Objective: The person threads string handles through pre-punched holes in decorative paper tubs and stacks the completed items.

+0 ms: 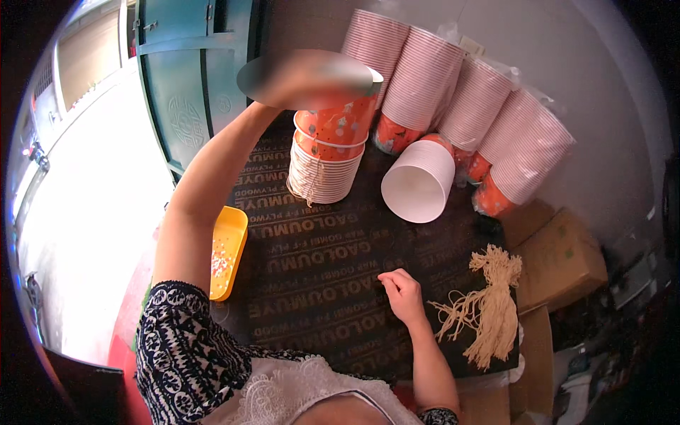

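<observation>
Orange paper cups (333, 134) stood in a short stack on the dark printed board (319, 283), and the left hand (297, 81), blurred in the head view, rested on the top cup's rim, though its grip could not be made out. Nearer the body, the right hand (402, 294) lay on the board with fingers curled in a loose fist, just beside a bundle of tan strings (489, 304). Long sleeves of stacked cups (453, 92) leaned against the wall behind, one white-lined cup (418, 180) lay on its side, and a yellow tray (227, 251) sat at the board's left edge.
</observation>
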Demonstrator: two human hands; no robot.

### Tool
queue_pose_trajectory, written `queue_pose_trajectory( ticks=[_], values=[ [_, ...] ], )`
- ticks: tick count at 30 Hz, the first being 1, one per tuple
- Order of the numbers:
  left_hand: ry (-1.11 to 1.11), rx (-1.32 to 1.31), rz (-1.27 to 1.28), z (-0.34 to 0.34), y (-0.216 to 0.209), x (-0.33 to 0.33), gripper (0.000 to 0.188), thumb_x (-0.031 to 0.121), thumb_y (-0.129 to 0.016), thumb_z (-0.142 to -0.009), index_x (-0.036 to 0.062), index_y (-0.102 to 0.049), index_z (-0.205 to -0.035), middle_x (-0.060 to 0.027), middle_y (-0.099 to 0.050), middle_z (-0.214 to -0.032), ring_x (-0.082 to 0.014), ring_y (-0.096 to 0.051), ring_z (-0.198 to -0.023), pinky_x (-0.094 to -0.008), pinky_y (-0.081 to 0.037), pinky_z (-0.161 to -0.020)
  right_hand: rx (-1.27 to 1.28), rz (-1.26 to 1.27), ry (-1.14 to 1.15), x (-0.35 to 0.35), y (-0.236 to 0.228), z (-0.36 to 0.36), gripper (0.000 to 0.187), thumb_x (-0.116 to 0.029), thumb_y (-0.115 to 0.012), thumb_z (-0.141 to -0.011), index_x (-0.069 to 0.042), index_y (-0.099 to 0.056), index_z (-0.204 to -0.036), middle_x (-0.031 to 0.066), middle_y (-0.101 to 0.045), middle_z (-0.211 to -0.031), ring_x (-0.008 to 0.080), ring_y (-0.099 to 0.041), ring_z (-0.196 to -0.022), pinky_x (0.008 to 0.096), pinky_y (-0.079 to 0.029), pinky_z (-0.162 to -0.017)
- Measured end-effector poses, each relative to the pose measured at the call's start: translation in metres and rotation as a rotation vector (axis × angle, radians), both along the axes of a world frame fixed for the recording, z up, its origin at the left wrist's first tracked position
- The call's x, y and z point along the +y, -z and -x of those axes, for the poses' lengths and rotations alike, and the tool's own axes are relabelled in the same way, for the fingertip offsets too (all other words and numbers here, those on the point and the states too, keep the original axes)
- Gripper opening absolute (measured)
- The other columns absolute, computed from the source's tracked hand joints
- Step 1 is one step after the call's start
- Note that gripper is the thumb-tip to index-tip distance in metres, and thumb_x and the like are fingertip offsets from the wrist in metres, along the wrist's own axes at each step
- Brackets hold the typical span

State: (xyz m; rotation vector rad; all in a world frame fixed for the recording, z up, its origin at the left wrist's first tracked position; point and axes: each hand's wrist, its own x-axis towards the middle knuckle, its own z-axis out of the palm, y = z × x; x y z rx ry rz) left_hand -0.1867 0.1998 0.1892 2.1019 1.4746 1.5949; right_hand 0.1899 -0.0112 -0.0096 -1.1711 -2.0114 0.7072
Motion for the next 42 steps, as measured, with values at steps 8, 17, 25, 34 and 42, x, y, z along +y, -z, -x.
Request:
queue_pose_trajectory(
  ticks=[8,17,25,34,42],
  values=[
    [-0.197,0.129,-0.070,-0.023,-0.016,-0.027,0.102,0.069,-0.076,-0.054,-0.0110,-0.050,-0.111,-0.0277,-0.063,-0.097,-0.0355,-0.065,-0.093,-0.0366,-0.052,-0.081,0.032,-0.061,-0.004,0.002,0.001,-0.004,0.011,-0.003,-0.057,-0.087,0.002,-0.066,-0.091,0.0102,-0.063,-0.083,0.0184,-0.062,-0.074,0.0272,-0.048,-0.064],
    [-0.336,0.234,-0.097,-0.035,-0.019,-0.041,0.096,0.065,-0.077,-0.056,-0.0119,-0.050,-0.107,-0.0276,-0.064,-0.094,-0.0364,-0.065,-0.091,-0.0365,-0.051,-0.081,0.027,-0.043,-0.003,0.002,0.001,-0.002,0.011,-0.003,-0.057,-0.088,0.002,-0.066,-0.091,0.0097,-0.063,-0.084,0.0183,-0.062,-0.073,0.0271,-0.048,-0.064],
    [-0.313,0.212,-0.091,-0.029,-0.011,-0.039,0.100,0.068,-0.076,-0.057,-0.0131,-0.049,-0.108,-0.0298,-0.063,-0.094,-0.0368,-0.066,-0.090,-0.0368,-0.053,-0.078,0.000,0.004,0.008,0.001,-0.001,-0.003,0.012,-0.004,-0.056,-0.088,0.002,-0.066,-0.092,0.0098,-0.064,-0.086,0.0185,-0.063,-0.076,0.0271,-0.049,-0.066],
    [-0.328,0.218,-0.094,-0.029,-0.007,-0.042,0.100,0.069,-0.075,-0.057,-0.0126,-0.049,-0.108,-0.0295,-0.063,-0.092,-0.0368,-0.067,-0.088,-0.0373,-0.054,-0.076,0.015,-0.018,-0.004,0.003,0.002,-0.004,0.012,-0.004,-0.056,-0.089,0.002,-0.066,-0.093,0.0101,-0.064,-0.086,0.0190,-0.063,-0.077,0.0271,-0.049,-0.067],
    [-0.348,0.221,-0.070,-0.028,0.000,-0.039,0.099,0.069,-0.075,-0.057,-0.0124,-0.049,-0.107,-0.0296,-0.063,-0.093,-0.0365,-0.066,-0.089,-0.0376,-0.053,-0.078,0.023,-0.023,-0.005,0.003,0.002,-0.004,0.012,-0.004,-0.056,-0.089,0.002,-0.065,-0.093,0.0100,-0.063,-0.086,0.0187,-0.063,-0.076,0.0273,-0.049,-0.066]
  ],
)
